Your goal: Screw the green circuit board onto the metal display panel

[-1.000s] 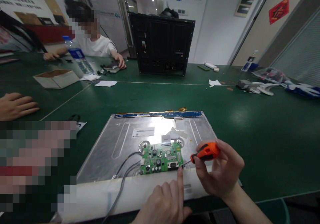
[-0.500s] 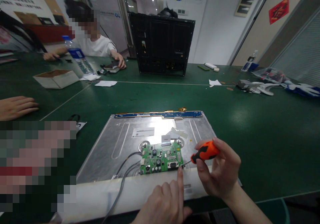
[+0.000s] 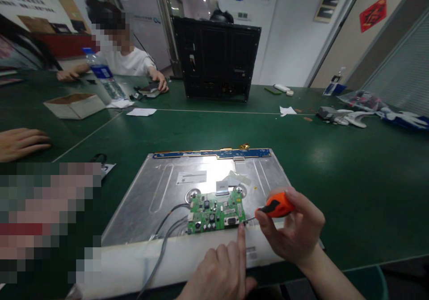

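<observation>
My right hand point(image 3: 300, 231) grips an orange and black screwdriver point(image 3: 279, 205) between thumb and fingers. Its thin shaft points left, with the tip at the lower right corner of a green circuit board point(image 3: 217, 210). My left hand point(image 3: 221, 264) has its index finger stretched to that same corner, close to the tip; the other fingers are curled and hold nothing visible. Beneath the board lies a silver display panel point(image 3: 137, 206) with a narrow blue board point(image 3: 187, 155) along its far edge. Grey cables point(image 3: 165, 242) run from the board's left side over a white strip point(image 3: 124, 264).
A black monitor housing point(image 3: 216, 59) stands at the back. To the left are an open box point(image 3: 75, 106), a water bottle point(image 3: 105, 74) and another person's hand point(image 3: 23, 143). Gloves point(image 3: 348, 117) lie at right on the green table point(image 3: 362, 179). A person sits across.
My right hand has turned the screwdriver handle slightly, and my thumb has slid forward along it. The tip stays at the board's corner; my left hand is practically still.
</observation>
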Demonstrator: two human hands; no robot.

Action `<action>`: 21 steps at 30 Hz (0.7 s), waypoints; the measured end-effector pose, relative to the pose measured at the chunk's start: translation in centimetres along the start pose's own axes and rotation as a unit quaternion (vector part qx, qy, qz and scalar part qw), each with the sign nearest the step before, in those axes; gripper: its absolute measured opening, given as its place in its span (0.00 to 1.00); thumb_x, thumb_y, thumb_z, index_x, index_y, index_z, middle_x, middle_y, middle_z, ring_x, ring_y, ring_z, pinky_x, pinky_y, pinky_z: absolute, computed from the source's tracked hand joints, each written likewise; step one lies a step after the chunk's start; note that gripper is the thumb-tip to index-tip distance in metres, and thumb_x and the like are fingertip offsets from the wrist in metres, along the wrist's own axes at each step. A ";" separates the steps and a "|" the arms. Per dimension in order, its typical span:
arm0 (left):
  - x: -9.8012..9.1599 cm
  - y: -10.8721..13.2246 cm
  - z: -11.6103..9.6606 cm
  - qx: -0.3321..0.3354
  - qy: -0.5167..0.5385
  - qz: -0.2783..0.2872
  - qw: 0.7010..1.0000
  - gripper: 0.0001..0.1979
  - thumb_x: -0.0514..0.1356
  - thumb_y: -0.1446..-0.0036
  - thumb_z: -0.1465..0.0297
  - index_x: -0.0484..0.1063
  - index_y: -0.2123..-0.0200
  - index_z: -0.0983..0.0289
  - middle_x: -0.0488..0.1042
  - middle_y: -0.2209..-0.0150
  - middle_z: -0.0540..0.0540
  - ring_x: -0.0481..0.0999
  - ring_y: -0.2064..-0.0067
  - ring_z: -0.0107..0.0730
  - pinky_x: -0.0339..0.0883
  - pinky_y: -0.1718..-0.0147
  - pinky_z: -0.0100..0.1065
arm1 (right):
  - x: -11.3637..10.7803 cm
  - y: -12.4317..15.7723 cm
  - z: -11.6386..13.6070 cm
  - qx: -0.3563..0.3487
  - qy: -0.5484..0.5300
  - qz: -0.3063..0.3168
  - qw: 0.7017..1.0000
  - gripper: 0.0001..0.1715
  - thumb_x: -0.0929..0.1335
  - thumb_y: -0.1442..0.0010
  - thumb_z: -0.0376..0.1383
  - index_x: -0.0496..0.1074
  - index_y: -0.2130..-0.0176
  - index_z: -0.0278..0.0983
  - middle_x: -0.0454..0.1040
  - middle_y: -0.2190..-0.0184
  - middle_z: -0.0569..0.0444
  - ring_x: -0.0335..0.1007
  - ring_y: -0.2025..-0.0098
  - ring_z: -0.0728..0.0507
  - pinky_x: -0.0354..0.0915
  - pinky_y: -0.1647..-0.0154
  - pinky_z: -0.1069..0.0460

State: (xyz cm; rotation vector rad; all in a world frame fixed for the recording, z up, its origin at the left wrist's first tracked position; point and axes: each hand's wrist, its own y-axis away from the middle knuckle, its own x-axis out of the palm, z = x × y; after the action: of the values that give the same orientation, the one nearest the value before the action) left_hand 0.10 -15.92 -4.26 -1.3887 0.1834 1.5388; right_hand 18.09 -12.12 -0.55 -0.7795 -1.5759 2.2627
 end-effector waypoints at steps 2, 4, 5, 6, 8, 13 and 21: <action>-0.1 0.0 0.0 0.003 -0.001 0.001 1.000 0.35 0.64 0.49 0.41 0.83 0.57 0.68 0.68 0.81 0.49 0.64 0.82 0.31 0.50 0.83 0.37 | 0.0 0.1 0.0 0.001 0.001 0.003 1.000 0.43 0.69 0.40 0.25 0.53 0.31 0.39 0.69 0.69 0.59 0.67 0.74 0.48 0.69 0.78 0.53; -0.2 0.0 0.0 0.006 -0.002 0.009 1.000 0.35 0.64 0.48 0.41 0.83 0.57 0.68 0.68 0.80 0.49 0.64 0.82 0.30 0.51 0.83 0.36 | 0.0 0.2 0.0 0.000 0.002 0.000 1.000 0.42 0.69 0.40 0.25 0.54 0.31 0.38 0.70 0.67 0.57 0.68 0.74 0.48 0.70 0.77 0.52; -0.3 0.0 0.0 0.003 -0.004 0.008 1.000 0.35 0.64 0.48 0.41 0.83 0.57 0.68 0.68 0.81 0.49 0.64 0.82 0.30 0.51 0.83 0.37 | 0.0 0.3 0.1 0.003 0.002 -0.003 1.000 0.42 0.69 0.40 0.26 0.55 0.31 0.38 0.71 0.65 0.55 0.68 0.73 0.48 0.71 0.77 0.52; -0.3 0.1 0.0 0.002 -0.005 0.007 1.000 0.35 0.63 0.48 0.41 0.83 0.57 0.68 0.68 0.81 0.49 0.64 0.82 0.30 0.51 0.83 0.37 | -0.1 0.4 0.1 0.008 -0.001 -0.005 1.000 0.42 0.68 0.40 0.26 0.55 0.32 0.38 0.71 0.64 0.54 0.69 0.72 0.47 0.72 0.76 0.52; -0.3 0.1 0.0 0.004 -0.007 0.006 1.000 0.34 0.63 0.47 0.42 0.83 0.57 0.68 0.67 0.81 0.49 0.64 0.82 0.30 0.50 0.84 0.37 | -0.1 0.6 0.2 0.026 -0.018 0.000 1.000 0.41 0.67 0.40 0.27 0.54 0.31 0.39 0.72 0.60 0.51 0.71 0.70 0.46 0.73 0.76 0.51; -0.3 -0.1 0.0 0.014 -0.008 0.003 1.000 0.35 0.64 0.49 0.41 0.83 0.57 0.69 0.68 0.81 0.50 0.64 0.82 0.30 0.51 0.84 0.36 | -0.3 1.1 0.1 0.046 -0.065 0.019 0.997 0.44 0.66 0.42 0.25 0.53 0.30 0.39 0.72 0.57 0.48 0.73 0.67 0.45 0.72 0.77 0.52; -0.2 0.1 0.2 0.008 -0.004 0.023 1.000 0.34 0.62 0.45 0.42 0.83 0.55 0.68 0.68 0.79 0.50 0.65 0.81 0.30 0.51 0.83 0.36 | -0.1 0.4 0.1 0.020 -0.018 -0.008 1.000 0.43 0.68 0.42 0.24 0.55 0.32 0.40 0.70 0.66 0.55 0.69 0.72 0.48 0.71 0.77 0.53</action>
State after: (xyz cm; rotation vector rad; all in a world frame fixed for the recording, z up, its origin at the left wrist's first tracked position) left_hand -0.10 -15.97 -4.04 -1.3735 0.2236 1.5763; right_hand 18.12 -12.43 -0.87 -0.7187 -1.5417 2.3017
